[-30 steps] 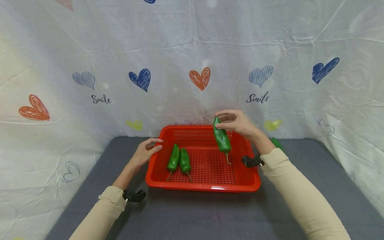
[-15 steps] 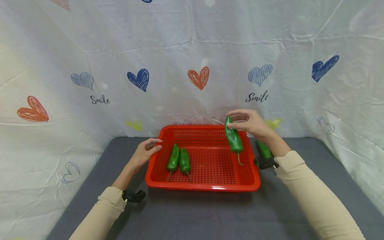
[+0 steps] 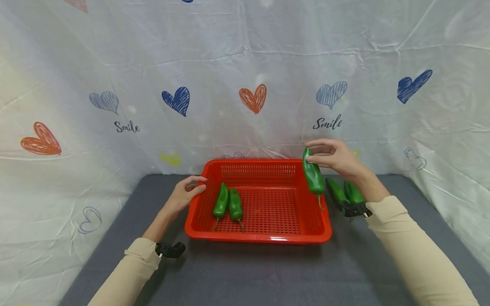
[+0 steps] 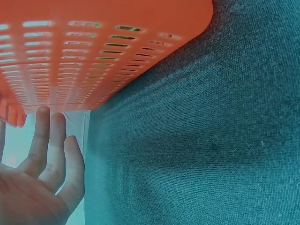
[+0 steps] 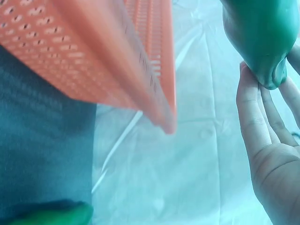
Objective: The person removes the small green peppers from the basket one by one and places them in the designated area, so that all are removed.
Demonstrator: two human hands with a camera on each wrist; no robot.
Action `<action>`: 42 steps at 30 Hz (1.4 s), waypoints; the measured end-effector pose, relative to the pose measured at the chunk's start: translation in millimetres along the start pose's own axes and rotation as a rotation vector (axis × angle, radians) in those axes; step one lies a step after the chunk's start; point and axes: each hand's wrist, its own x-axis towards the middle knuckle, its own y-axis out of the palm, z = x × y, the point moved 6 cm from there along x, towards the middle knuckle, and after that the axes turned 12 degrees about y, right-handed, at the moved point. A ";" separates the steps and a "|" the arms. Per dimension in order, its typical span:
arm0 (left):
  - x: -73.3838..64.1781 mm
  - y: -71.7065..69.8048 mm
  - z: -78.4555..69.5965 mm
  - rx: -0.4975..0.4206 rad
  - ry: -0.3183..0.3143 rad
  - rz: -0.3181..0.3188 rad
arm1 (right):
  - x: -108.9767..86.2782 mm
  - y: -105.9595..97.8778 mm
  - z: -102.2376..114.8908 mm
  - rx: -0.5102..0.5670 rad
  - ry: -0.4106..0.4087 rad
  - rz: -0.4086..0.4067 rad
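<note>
My right hand [image 3: 337, 158] pinches a green chili pepper [image 3: 314, 176] by its tip, and the stem hangs downward. The pepper overlaps the right rim of the red plastic basket [image 3: 272, 239] in the head view. In the right wrist view, thumb and fingertips close round the narrow end of the pepper [image 5: 262, 37]. At the basket's left rim, my left hand [image 3: 183, 195] rests with loosely bent fingers; several of them show outside the slotted basket wall [image 4: 70, 56] in the left wrist view. Two green peppers [image 3: 220, 204] lie side by side in the basket's left part.
Two more green peppers [image 3: 337, 190] lie on the grey tablecloth [image 3: 245, 276] right of the basket, partly hidden by the right wrist and its black band [image 3: 355, 209]. A white curtain [image 3: 214, 63] with printed hearts hangs behind the table.
My right hand has carried the pepper rightward, from above the basket's inside to its right rim. Peppers beyond the basket have come into view behind the wrist. The left hand stays put.
</note>
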 end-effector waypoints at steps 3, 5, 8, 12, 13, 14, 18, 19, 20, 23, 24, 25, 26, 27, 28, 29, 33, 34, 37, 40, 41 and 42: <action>0.7 0.0 0.4 0.011 0.007 0.004 | -3.7 -8.3 -4.8 -0.009 0.021 -0.025; 0.8 0.0 0.2 0.016 0.009 0.009 | -6.3 -13.9 -8.7 -0.018 0.039 -0.046; 0.6 0.1 -0.1 0.015 0.009 0.013 | -9.3 -21.9 -15.0 -0.013 0.062 -0.073; -0.5 0.2 -0.6 0.002 0.003 0.015 | -13.3 -30.7 -23.0 -0.008 0.081 -0.091; -0.6 0.2 -1.1 0.001 0.002 0.014 | -14.7 -32.9 -24.7 -0.007 0.085 -0.094; -0.8 0.2 -1.6 0.001 0.003 0.015 | -16.1 -35.1 -26.2 -0.018 0.088 -0.101; -1.4 0.3 -2.4 0.010 0.006 0.014 | -22.1 -43.1 -33.1 -0.054 0.112 -0.129; -1.5 0.3 -2.5 0.012 0.007 0.012 | -23.4 -44.9 -34.8 -0.053 0.116 -0.131; -1.6 0.2 -2.4 0.013 0.007 0.011 | -24.7 -46.5 -36.7 -0.056 0.120 -0.134; -1.7 0.1 -1.6 0.022 0.005 0.008 | -28.5 -51.2 -41.8 -0.059 0.128 -0.128; -1.7 0.0 -1.3 0.025 0.004 0.008 | -30.1 -52.9 -43.2 -0.071 0.128 -0.126; -1.7 0.1 -1.1 0.027 0.002 0.008 | -31.5 -54.5 -44.8 -0.082 0.130 -0.120; -1.7 0.1 -0.8 0.027 0.001 0.008 | -32.8 -56.4 -46.5 -0.092 0.133 -0.118; -1.7 0.1 -0.8 0.030 0.000 0.008 | -34.3 -58.0 -48.1 -0.104 0.135 -0.113; -1.8 0.1 -0.7 0.029 -0.001 0.008 | -35.3 -59.6 -49.9 -0.120 0.135 -0.109; -2.0 0.1 -0.8 0.028 -0.003 0.007 | -36.2 -61.1 -51.8 -0.133 0.134 -0.104; -1.7 0.1 -0.9 0.025 -0.002 0.007 | -36.8 -68.3 -61.4 -0.115 0.128 -0.102; -1.2 0.0 -0.5 0.027 -0.005 0.008 | -36.5 -70.5 -64.2 -0.112 0.125 -0.104; -0.4 -0.2 0.4 0.031 -0.001 0.010 | -36.3 -77.7 -73.0 -0.105 0.125 -0.105; -0.5 -0.2 0.3 0.036 0.000 0.010 | -37.8 -85.5 -80.9 -0.110 0.149 -0.118; -0.8 -0.1 -0.1 0.036 0.004 0.010 | -38.6 -87.7 -82.9 -0.114 0.157 -0.121; -1.2 0.1 -0.7 0.036 0.005 0.009 | -39.4 -89.9 -84.7 -0.119 0.164 -0.127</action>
